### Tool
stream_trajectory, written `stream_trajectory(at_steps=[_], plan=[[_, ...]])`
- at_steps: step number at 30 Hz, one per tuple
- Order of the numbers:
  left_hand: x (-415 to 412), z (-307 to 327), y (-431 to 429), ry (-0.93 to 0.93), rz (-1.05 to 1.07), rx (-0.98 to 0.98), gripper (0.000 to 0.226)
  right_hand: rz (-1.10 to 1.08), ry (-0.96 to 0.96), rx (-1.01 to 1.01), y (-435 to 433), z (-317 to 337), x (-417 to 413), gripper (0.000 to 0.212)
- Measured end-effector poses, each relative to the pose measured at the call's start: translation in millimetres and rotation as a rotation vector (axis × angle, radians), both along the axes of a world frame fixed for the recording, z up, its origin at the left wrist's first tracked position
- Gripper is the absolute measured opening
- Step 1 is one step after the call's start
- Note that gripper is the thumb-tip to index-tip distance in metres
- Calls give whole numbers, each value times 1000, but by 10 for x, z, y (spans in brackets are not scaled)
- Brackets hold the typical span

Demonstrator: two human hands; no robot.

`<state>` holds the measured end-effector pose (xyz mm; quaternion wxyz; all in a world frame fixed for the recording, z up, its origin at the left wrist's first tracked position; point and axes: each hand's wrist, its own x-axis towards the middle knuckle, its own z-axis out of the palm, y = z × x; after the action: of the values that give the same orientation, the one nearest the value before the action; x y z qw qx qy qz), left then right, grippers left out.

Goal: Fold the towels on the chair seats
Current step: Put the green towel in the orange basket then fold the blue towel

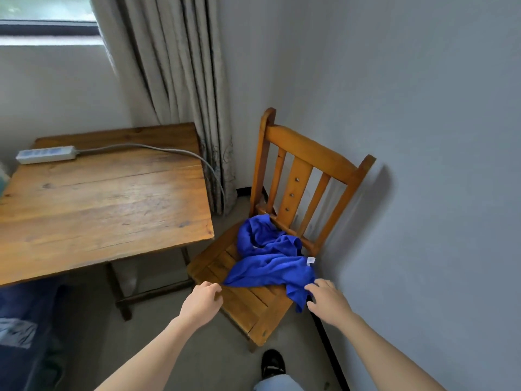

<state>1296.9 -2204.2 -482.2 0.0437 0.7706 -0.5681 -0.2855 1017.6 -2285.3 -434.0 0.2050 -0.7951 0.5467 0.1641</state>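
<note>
Blue towel (270,266) lies crumpled across the seat of a wooden chair (248,306), one corner spilling over the front edge, as I reach in with both hands. Nearest me, my left hand (204,301) hovers at the seat's front edge, just beside the towel's near corner, fingers loosely curled around nothing. My right hand (324,300) is spread and relaxed at the hanging corner; I cannot tell whether it touches the cloth. The towel looks light, soft and limp, so I judge it will sag and bunch rather than hold a shape. The two near corners seem the places to pinch, to lift it and shake it flat. A white tag (310,261) marks its right hem. Beyond stand the slatted chair back (307,153), a wooden table (98,198) carrying a power strip (46,154), and a curtain (174,66).
</note>
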Motion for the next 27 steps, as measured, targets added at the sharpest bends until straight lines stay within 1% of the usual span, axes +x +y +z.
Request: stream_trajectory(at_steps=[3, 7, 12, 17, 20, 22, 24, 25, 26, 27], plan=[[-51, -28, -205, -8, 78, 46, 34, 59, 14, 31, -457, -110, -18, 39], [-145, -115, -369, -10, 165, 130, 35, 95, 13, 91, -858, -326, -18, 37], [-401, -322, -629, 100, 318, 228, 36, 143, -4, 183, -1180, -699, -25, 41], [-591, -553, -933, 137, 334, 292, 39, 132, 0, 221, -1447, -1042, -9, 42], [-576, -722, -1170, 122, 317, 282, 43, 134, -8, 190, -1601, -1299, 57, 46], [-531, -949, -1385, 99, 318, 258, 46, 143, -11, 150, -1740, -1570, 143, 51], [-483, -1216, -1583, 54, 312, 231, 52, 172, 30, 109, -1864, -1876, 253, 54], [-460, -1391, -1660, 31, 296, 232, 56, 175, 23, 69, -1906, -2064, 299, 57], [-438, -1524, -1721, 16, 283, 234, 60, 185, -27, -2, -1938, -2215, 338, 62], [-410, -1657, -1778, 14, 272, 233, 63, 184, -66, -26, -1967, -2353, 372, 68]])
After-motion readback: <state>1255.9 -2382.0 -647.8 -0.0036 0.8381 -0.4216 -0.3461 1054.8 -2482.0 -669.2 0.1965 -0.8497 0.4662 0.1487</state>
